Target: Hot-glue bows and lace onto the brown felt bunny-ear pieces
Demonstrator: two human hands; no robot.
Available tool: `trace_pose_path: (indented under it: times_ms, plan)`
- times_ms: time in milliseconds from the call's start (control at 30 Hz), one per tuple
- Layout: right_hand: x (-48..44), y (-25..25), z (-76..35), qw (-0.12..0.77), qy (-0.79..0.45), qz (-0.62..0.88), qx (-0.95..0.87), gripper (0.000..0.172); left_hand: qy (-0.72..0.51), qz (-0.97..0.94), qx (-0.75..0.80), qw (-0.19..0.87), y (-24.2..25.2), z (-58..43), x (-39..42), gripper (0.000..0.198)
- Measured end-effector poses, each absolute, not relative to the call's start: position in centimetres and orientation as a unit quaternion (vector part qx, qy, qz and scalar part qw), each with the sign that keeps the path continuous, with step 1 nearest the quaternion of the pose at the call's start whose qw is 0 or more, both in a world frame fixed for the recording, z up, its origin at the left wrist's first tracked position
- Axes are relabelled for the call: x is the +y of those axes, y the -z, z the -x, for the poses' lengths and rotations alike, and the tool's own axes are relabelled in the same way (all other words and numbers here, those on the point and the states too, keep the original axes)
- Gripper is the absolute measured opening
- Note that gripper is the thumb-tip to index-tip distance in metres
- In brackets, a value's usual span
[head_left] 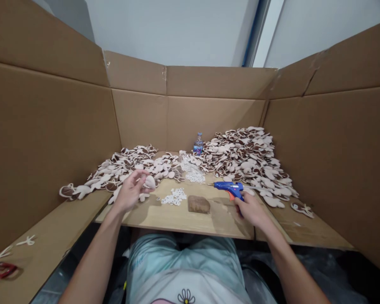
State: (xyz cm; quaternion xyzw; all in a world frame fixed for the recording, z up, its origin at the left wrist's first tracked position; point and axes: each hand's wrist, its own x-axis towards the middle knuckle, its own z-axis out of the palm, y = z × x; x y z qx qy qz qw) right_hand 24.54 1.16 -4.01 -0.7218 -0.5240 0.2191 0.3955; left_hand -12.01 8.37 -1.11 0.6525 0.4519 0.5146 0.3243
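My left hand point(134, 188) pinches a pale plush piece point(150, 182) above the left part of the board. In my right hand point(249, 207) is a blue glue gun point(229, 187) with an orange trigger, its nozzle pointing left. Between the hands lie a small group of white flat pieces point(175, 196) and a brown block point(199, 204). A larger heap of white pieces point(193, 171) sits farther back, by a clear plastic bag.
Piles of brown-and-white plush pieces stand at the left point(104, 171) and right point(243, 156). A water bottle point(198, 144) is at the back. Cardboard walls point(215, 84) surround the work board point(164, 217). A red tool point(2, 269) lies at the lower left.
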Motion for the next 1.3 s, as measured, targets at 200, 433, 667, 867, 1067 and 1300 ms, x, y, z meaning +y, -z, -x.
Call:
trace_pose_path:
  times_ms: [200,433,667,867,1067,1300]
  plan:
    - [0.7,3.9,-23.2,0.442,-0.278,0.68,-0.515,0.005,-0.509,-0.64,0.393,0.42,2.7,8.7,8.1,0.038]
    - [0.1,3.4,-22.0,0.485,-0.282,0.642,-0.522,0.034,-0.51,-0.644,0.404,0.402,3.3,7.0,7.4,0.031]
    - [-0.4,3.6,-21.1,0.495,-0.184,0.625,-0.575,0.036,-0.486,-0.623,0.42,0.445,2.2,5.7,5.6,0.053]
    - [-1.7,3.1,-19.9,0.468,-0.092,0.587,-0.654,0.022,-0.45,-0.598,0.404,0.527,1.0,5.1,4.1,0.051]
    - [-2.4,3.0,-19.5,0.483,-0.053,0.575,-0.658,0.022,-0.415,-0.632,0.393,0.523,0.1,4.8,2.6,0.023]
    - [-2.6,3.1,-19.3,0.471,-0.051,0.589,-0.655,0.021,-0.404,-0.662,0.388,0.498,-0.1,4.8,2.0,0.018]
